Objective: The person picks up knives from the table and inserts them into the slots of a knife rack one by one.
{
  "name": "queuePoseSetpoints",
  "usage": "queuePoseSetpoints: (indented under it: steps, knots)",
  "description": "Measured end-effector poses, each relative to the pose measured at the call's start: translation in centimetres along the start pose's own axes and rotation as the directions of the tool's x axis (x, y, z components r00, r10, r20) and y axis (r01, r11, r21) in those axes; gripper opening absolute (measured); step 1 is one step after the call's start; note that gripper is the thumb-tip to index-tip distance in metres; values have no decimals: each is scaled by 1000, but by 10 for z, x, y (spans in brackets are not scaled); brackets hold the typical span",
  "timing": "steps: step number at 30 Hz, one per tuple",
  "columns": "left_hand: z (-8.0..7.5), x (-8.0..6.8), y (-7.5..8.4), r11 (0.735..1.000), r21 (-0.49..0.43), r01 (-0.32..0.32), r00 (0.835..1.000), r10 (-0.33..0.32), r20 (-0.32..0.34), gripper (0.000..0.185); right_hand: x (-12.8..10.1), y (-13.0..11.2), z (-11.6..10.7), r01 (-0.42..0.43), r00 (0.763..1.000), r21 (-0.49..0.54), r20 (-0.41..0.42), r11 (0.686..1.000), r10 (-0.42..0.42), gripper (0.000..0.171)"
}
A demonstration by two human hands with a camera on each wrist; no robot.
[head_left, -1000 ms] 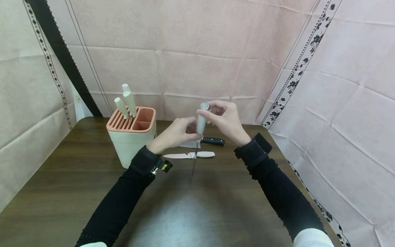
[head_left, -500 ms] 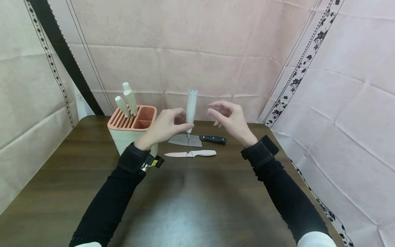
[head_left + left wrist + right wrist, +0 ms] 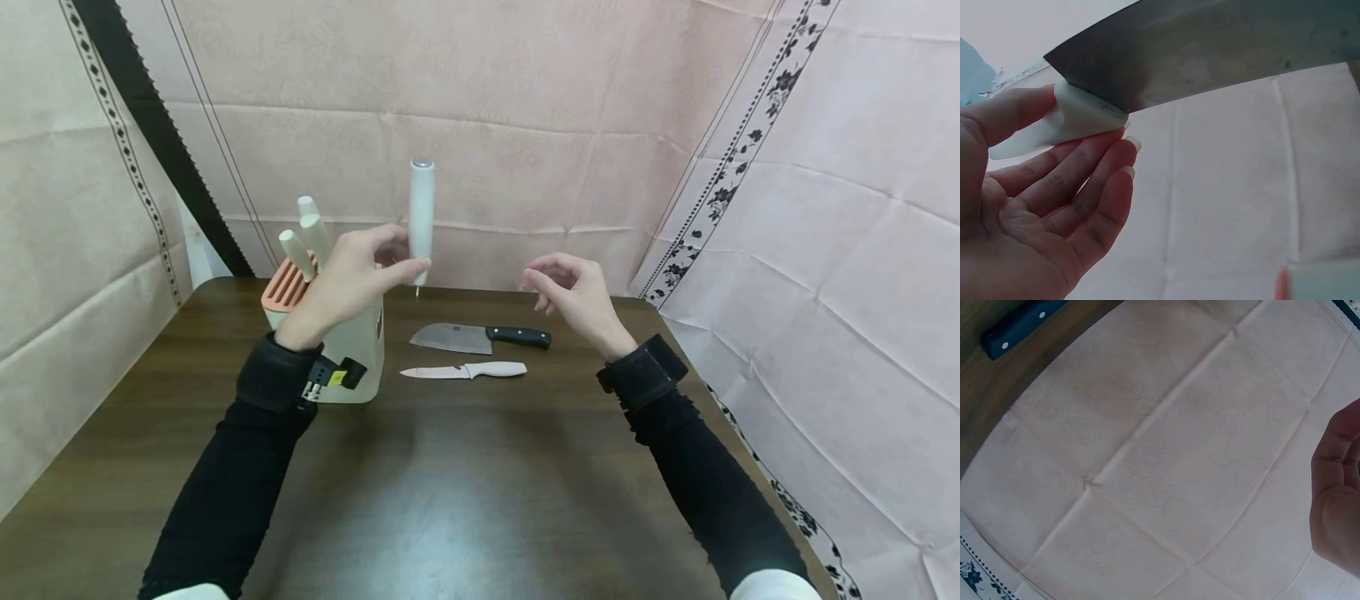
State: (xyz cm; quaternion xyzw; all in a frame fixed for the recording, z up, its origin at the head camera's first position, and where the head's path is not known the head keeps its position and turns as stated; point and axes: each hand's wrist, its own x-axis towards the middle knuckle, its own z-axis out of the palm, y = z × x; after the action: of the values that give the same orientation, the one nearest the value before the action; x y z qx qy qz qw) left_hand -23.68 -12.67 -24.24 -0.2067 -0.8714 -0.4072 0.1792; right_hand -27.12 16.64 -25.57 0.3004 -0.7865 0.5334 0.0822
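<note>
My left hand pinches a knife by the lower part of its white handle. The handle stands upright with its butt end on top. In the left wrist view the broad grey knife blade runs out from between thumb and fingers; in the head view it shows only as a thin line. The hand is in front of a pale knife block with an orange slotted top, hiding part of it. Several pale handles stick out of the slots. My right hand hangs in the air, fingers loosely curled, holding nothing.
A cleaver-shaped knife with a black handle lies on the brown table. In front of it lies a small white-handled knife. Both blades point left. Pale cloth hangs behind the table and at both sides.
The right hand has let go of the knife handle and drawn slightly right. The left hand has carried the knife left and upward, to the knife block.
</note>
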Motion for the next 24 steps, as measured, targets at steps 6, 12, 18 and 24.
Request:
queuePoseSetpoints:
  steps: [6,12,18,24]
  knots:
    - [-24,0,8,1000,-4,12,999,-12,-40,33,3,14,-1,-12,1000,23,-11,1000,12,21]
    - [-45,-3,15,999,13,29,998,-28,-59,37,7,37,-3,-10,1000,23,-21,1000,10,23]
    - [-63,-6,20,999,42,25,994,-21,-108,39,7,41,-3,-9,999,-5,-32,1000,8,23]
    - [-79,-7,24,999,43,27,989,-21,-149,40,6,43,-3,0,999,-15,-34,1000,-1,22]
